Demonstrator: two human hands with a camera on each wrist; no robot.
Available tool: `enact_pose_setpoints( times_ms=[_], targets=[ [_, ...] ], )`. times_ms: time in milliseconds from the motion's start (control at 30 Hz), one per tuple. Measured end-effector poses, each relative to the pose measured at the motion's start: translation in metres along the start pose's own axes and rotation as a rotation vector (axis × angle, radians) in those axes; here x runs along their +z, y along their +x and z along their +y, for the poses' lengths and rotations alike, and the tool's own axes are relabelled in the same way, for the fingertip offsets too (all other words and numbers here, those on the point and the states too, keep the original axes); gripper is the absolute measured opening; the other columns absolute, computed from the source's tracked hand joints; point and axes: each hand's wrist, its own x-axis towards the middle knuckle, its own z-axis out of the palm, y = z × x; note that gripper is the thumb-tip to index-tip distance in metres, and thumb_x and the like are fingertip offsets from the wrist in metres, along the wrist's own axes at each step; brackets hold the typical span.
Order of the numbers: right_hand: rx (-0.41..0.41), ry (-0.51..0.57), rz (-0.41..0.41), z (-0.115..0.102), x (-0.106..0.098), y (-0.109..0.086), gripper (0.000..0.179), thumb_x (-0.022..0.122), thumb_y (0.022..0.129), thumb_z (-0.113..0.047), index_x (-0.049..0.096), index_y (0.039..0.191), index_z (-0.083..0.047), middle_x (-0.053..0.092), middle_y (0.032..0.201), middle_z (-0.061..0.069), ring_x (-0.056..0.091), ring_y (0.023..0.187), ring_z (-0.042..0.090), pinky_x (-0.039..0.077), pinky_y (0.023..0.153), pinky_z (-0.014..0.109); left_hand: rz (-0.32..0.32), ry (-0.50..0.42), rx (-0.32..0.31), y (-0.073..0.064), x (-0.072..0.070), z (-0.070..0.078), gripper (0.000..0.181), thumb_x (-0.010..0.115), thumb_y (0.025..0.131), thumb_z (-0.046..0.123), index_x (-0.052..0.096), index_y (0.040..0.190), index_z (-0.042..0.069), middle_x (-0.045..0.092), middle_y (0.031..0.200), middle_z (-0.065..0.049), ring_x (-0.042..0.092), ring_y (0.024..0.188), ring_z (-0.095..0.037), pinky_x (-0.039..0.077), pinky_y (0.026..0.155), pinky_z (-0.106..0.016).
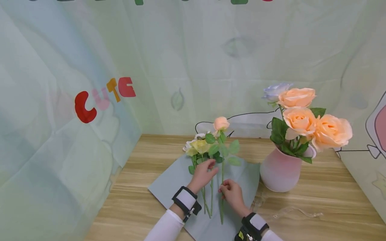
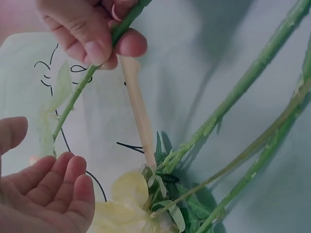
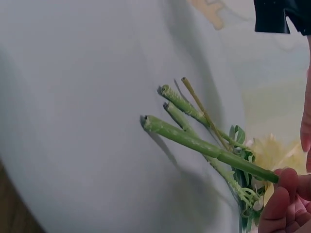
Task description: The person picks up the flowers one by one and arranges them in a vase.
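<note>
My right hand [image 1: 234, 194] pinches the green stem of a single peach rose [image 1: 221, 123] between thumb and fingers. The stem's cut end [image 3: 150, 124] points back toward me, above the wrapping paper. Beside it, my left hand [image 1: 202, 174] has its fingers loosely spread, palm turned toward the stem, holding nothing. In the left wrist view the left fingers [image 2: 60, 182] curve near the thin part of that stem. Yellow and white flowers [image 1: 200, 147] lie on a grey-blue sheet of wrapping paper [image 1: 169, 180], their stems [image 1: 206, 202] running toward me under the left hand.
On the right stands a pink-and-white vase [image 1: 280, 174] with large peach roses [image 1: 299, 120] and a pale blue rose [image 1: 275, 91]. A clear ribbon-like strip [image 1: 297, 211] lies on the wooden table [image 1: 123, 207]. A printed curtain [image 1: 181, 67] hangs behind.
</note>
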Motion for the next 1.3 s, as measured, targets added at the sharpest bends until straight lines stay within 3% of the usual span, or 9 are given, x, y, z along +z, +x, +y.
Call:
enact_pose_setpoints(
  times_ms=[400, 733, 967, 1100, 1300],
  targets=[
    [-0.057, -0.032, -0.028, -0.005, 0.006, -0.009, 0.005, 0.054, 0.083, -0.004, 0.057, 0.082, 0.0, 0.063, 0.069, 0.008, 0.049, 0.055, 0.01, 0.04, 0.046, 0.022, 0.012, -0.13, -0.062, 0.004, 0.01, -0.002, 0.04, 0.054, 0.086, 0.029, 0.053, 0.117, 0.004, 0.06, 0.11, -0.013, 0.058, 0.1, -0.025, 0.047, 0.081, -0.034],
    [-0.058, -0.096, -0.029, -0.005, 0.007, -0.012, 0.004, 0.056, 0.082, -0.005, 0.058, 0.08, -0.001, 0.063, 0.069, 0.006, 0.052, 0.06, 0.01, 0.038, 0.048, 0.021, 0.033, -0.093, -0.047, 0.002, 0.01, 0.002, 0.027, 0.053, 0.087, 0.021, 0.058, 0.105, 0.001, 0.062, 0.095, -0.01, 0.058, 0.086, -0.018, 0.048, 0.071, -0.028],
    [-0.064, -0.095, -0.02, -0.007, 0.006, -0.013, 0.004, 0.056, 0.082, -0.004, 0.058, 0.08, -0.002, 0.063, 0.069, 0.006, 0.05, 0.059, 0.009, 0.037, 0.047, 0.021, 0.045, -0.061, -0.044, 0.003, 0.013, 0.004, 0.015, 0.054, 0.087, 0.02, 0.058, 0.093, 0.007, 0.057, 0.08, -0.002, 0.046, 0.064, -0.007, 0.038, 0.054, -0.018],
    [-0.086, -0.095, -0.016, -0.008, 0.004, -0.014, 0.004, 0.057, 0.082, -0.004, 0.058, 0.079, -0.001, 0.062, 0.069, 0.006, 0.048, 0.058, 0.01, 0.038, 0.047, 0.021, 0.056, -0.037, -0.012, 0.002, 0.013, 0.007, 0.013, 0.054, 0.087, 0.02, 0.056, 0.088, 0.007, 0.051, 0.073, 0.001, 0.039, 0.056, -0.006, 0.031, 0.048, -0.017],
    [-0.104, -0.108, -0.019, -0.011, -0.001, -0.013, 0.004, 0.059, 0.081, -0.006, 0.06, 0.081, -0.001, 0.061, 0.068, 0.005, 0.049, 0.058, 0.01, 0.038, 0.048, 0.02, 0.069, -0.017, 0.043, 0.002, 0.012, 0.012, 0.011, 0.055, 0.086, 0.018, 0.058, 0.09, 0.008, 0.055, 0.074, 0.0, 0.042, 0.057, -0.004, 0.034, 0.05, -0.016]
  ],
)
